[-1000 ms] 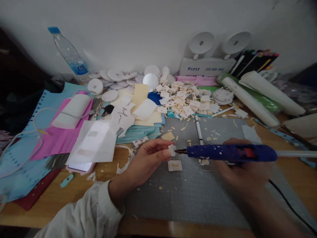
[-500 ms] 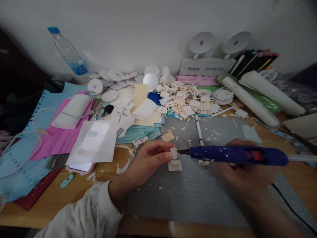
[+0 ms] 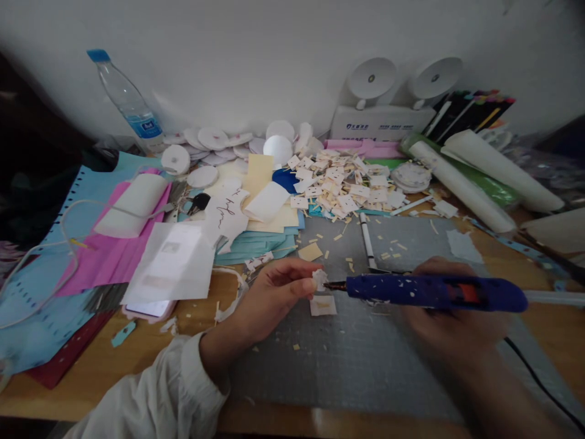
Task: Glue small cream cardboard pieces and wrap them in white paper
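Observation:
Between the thumb and fingertips of my left hand (image 3: 274,299) is a small crumpled white paper piece (image 3: 319,280). My right hand (image 3: 452,317), partly smeared by motion, is wrapped round a blue glue gun (image 3: 411,290) with a red patch and a clear glue stick out of its back end. The gun's dark nozzle points left and is at the white piece, seemingly touching it. Just below, a small white square (image 3: 323,305) with a pale yellow strip on it lies on the grey cutting mat (image 3: 347,366). A white pen (image 3: 367,238) lies beyond the gun.
Many small white cards (image 3: 338,183) with strips are heaped behind the mat. White discs (image 3: 214,139) and a water bottle (image 3: 130,103) stand along the wall. Paper rolls (image 3: 461,183) lie at right; a phone (image 3: 148,308) under white paper at left. A black cord (image 3: 539,384) trails at lower right.
The glue gun has shifted slightly left and down, its nozzle now lower against the white paper piece. My left hand has stayed nearly still, with the piece turned a little.

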The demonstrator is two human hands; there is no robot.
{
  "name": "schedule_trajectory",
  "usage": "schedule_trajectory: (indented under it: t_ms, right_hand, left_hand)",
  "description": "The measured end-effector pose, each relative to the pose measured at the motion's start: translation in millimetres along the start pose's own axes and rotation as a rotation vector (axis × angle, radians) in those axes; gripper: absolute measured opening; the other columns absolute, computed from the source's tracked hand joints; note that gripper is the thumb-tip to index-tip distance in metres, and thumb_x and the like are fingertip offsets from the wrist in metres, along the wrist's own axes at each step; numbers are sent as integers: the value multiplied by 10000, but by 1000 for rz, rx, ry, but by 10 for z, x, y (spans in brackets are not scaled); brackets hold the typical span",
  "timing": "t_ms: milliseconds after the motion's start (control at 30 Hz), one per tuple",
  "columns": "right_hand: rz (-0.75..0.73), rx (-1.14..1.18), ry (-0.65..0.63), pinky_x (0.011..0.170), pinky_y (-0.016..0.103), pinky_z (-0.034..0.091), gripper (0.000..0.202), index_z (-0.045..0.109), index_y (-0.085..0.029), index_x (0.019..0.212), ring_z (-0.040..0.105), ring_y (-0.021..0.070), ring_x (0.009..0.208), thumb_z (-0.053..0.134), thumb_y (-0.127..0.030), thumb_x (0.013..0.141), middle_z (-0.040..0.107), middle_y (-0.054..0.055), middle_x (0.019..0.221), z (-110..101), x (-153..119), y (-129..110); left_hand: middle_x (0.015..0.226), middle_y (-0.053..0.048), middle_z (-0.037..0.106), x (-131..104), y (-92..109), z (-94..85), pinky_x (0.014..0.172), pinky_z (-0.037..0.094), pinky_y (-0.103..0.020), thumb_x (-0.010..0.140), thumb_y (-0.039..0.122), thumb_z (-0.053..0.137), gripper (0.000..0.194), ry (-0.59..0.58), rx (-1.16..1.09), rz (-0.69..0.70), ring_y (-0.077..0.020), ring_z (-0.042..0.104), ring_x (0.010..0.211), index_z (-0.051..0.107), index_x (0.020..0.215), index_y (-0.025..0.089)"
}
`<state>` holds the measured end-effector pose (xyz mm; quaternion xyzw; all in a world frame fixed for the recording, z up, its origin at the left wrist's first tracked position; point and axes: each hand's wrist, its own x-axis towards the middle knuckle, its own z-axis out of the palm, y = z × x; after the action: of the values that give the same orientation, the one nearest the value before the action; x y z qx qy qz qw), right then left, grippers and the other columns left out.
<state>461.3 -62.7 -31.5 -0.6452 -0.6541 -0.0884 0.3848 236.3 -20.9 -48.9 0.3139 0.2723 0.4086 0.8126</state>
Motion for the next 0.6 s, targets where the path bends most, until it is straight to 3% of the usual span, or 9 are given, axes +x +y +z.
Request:
schedule_trajectory:
  t_ms: [100, 400, 600]
  right_hand:
    - [-147, -28, 60, 481, 267, 450, 145, 540, -225, 776, 600, 167, 519, 583, -329, 683, 612, -3, 637, 11, -25, 17]
    - [-210, -181, 140, 447, 261, 409, 157, 540, -198, 776, 609, 185, 521, 562, -349, 736, 611, 13, 634, 35, -30, 38]
    - [-175, -143, 115, 464, 266, 428, 149, 519, -195, 787, 607, 187, 524, 571, -324, 732, 602, 20, 632, 43, -52, 56]
  left_hand:
    - [775, 14, 700, -3, 10, 2, 690, 445, -211, 641, 257, 821, 219, 2, -21, -7, -87, 599, 701, 745, 843, 220]
    - [737, 23, 689, -16, 21, 13, 660, 425, -194, 659, 244, 811, 191, -10, -15, 1, -75, 589, 683, 745, 837, 220]
    - [747, 25, 700, -13, 15, 17, 666, 429, -192, 647, 248, 818, 194, -8, -20, 1, -74, 594, 686, 748, 826, 225]
